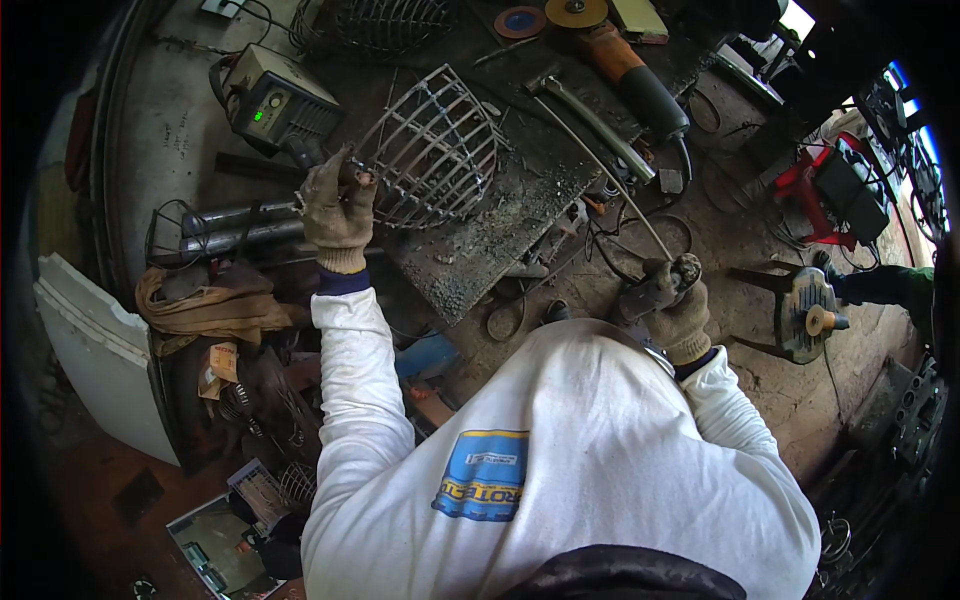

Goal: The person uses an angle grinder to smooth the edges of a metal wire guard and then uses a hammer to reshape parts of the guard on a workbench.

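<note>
My left hand (339,212), in a worn tan work glove, is at the left end of a curved metal grille (440,150) made of welded bars. Its bent fingers close on the grille's edge; their exact grip is partly hidden. The grille lies on a dark, gritty worktable (450,270). In the same kind of glove, my right hand (678,318) is off the table's right side, closed around a dark handle that looks like an electrode holder. From it a long thin metal rod (605,170) slants up and left over the table.
A welding machine (278,105) with a lit green display stands beyond my left hand. An angle grinder (630,75) and a metal tube (600,130) lie at the far right of the table. Cables trail over the floor near a stool (808,310). Another person's leg (885,287) shows at right.
</note>
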Demonstrator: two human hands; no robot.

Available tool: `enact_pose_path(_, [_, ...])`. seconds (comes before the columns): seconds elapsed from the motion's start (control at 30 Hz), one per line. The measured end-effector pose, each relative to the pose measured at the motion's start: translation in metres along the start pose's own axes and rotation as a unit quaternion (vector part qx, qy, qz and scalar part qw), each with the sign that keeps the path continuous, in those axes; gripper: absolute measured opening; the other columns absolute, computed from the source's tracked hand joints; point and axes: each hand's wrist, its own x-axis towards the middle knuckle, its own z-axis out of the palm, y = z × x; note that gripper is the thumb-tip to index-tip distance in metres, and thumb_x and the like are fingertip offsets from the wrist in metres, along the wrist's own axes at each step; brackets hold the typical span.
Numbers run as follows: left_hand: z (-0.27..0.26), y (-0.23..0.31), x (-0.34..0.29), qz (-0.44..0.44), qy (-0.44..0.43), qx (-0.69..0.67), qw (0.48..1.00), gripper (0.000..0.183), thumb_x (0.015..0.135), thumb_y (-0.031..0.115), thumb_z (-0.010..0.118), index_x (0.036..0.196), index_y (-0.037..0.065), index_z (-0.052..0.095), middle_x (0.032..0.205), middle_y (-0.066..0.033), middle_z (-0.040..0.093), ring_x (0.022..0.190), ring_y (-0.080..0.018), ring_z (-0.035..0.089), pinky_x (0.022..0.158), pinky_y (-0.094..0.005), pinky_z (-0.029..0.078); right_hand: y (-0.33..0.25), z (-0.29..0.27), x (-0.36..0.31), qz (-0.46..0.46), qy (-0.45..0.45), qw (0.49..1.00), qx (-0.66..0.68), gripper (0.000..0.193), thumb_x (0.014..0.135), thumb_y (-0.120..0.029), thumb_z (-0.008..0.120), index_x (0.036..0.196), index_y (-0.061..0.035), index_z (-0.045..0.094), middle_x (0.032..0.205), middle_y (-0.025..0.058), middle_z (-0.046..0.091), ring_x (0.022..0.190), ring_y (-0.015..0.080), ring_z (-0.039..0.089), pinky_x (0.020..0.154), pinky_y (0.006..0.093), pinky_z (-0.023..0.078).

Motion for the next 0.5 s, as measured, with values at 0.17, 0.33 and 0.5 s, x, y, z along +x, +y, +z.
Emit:
enact_pose_path(0.17, [0.005,0.004,0.007,-0.041,-0.022,0.009,0.999,0.046,0.097,0.044,0.067,0.121,0.004,0.070,0.098,-0.0121,0.073,0.091,-0.0313,0.069,0.087,-0.0421,0.054,0.016,-0.001,-0.004,0.034,-0.018,0.999,0.027,0.043,0.078,-0.013,0.077,0.117,0.0002,0.066,0.098,0.0084,0.074,0.088,0.0150,0.070,0.081,0.0313,0.057])
enact_pose_path(0.33, [0.024,-0.017,0.009,-0.082,-0.027,0.022,0.996,0.042,0.099,0.036,0.064,0.130,0.008,0.065,0.113,-0.0189,0.072,0.105,-0.0373,0.069,0.094,-0.0457,0.054,0.014,-0.003,-0.001,0.044,-0.043,0.997,0.050,0.041,0.079,-0.011,0.074,0.118,0.0004,0.065,0.100,0.0081,0.073,0.089,0.0150,0.070,0.082,0.0303,0.056])
enact_pose_path(0.5, [0.052,-0.018,0.015,-0.126,-0.097,0.010,0.987,0.046,0.097,0.041,0.065,0.134,0.013,0.063,0.118,-0.0176,0.071,0.109,-0.0376,0.068,0.093,-0.0454,0.054,0.004,-0.002,0.001,0.073,-0.038,0.994,0.066,0.036,0.080,-0.010,0.072,0.115,0.0001,0.065,0.099,0.0068,0.072,0.089,0.0144,0.069,0.081,0.0302,0.056])
